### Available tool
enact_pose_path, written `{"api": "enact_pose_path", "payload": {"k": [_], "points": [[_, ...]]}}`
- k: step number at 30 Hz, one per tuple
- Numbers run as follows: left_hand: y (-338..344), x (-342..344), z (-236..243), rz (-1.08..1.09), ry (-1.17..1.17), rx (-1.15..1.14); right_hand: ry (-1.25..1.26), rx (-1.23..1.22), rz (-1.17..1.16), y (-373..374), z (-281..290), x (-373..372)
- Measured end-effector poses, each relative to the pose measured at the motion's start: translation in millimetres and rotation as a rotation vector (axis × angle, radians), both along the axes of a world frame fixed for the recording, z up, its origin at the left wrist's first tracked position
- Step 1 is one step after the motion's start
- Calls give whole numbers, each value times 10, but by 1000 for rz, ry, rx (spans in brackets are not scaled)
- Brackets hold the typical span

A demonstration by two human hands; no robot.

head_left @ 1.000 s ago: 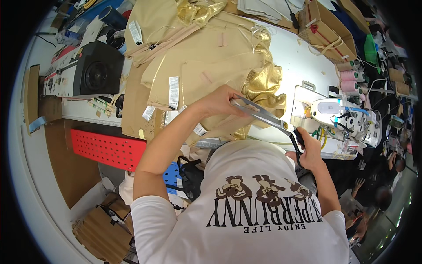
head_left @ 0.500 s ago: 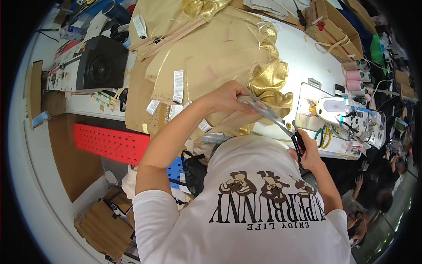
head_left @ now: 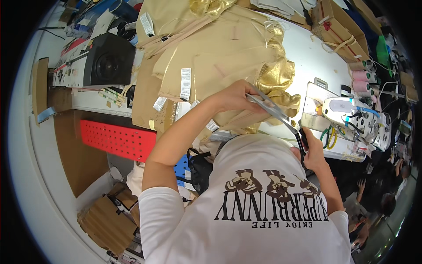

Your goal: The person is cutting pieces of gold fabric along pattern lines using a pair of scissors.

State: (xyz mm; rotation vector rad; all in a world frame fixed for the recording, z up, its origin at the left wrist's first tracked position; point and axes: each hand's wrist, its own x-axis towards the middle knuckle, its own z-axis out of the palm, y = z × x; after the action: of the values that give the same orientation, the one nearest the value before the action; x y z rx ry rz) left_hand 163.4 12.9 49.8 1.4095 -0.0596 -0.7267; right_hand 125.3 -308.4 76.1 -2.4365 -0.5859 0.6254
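Note:
My right hand (head_left: 314,150) grips the black handles of large fabric scissors (head_left: 290,123), whose silver blades stand apart and point up to the left. By the blade tips is my left hand (head_left: 241,97). Its fingers are closed, and what they pinch is hidden. Under and beyond it, beige garment pieces (head_left: 206,55) lie stacked, with shiny gold gathered trim (head_left: 277,75) along their right side. A white printed care label (head_left: 186,83) lies on the top piece, and more labels stick out at the near edge.
Right of the cloth stands a white sewing machine (head_left: 340,108), with yellow- and green-handled snips (head_left: 330,137) beside it. Pink thread cones (head_left: 362,81) and a cardboard box (head_left: 338,33) are behind. On the left are a black-and-white machine (head_left: 110,59) and a red perforated panel (head_left: 118,140).
The whole view has shifted slightly, so the table's things sit a little farther right. Both hands and the scissors keep nearly the same pose over the cloth.

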Motion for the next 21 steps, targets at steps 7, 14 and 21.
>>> {"api": "enact_pose_path", "payload": {"k": [7, 14, 21], "points": [[-39, -20, -125, 11, -107, 33, 61, 55, -39, 35, -12, -66], [95, 57, -47, 42, -82, 149, 32, 72, -162, -69, -133, -142], [250, 181, -40, 23, -164, 226, -52, 342, -185, 239, -51, 169]]}}
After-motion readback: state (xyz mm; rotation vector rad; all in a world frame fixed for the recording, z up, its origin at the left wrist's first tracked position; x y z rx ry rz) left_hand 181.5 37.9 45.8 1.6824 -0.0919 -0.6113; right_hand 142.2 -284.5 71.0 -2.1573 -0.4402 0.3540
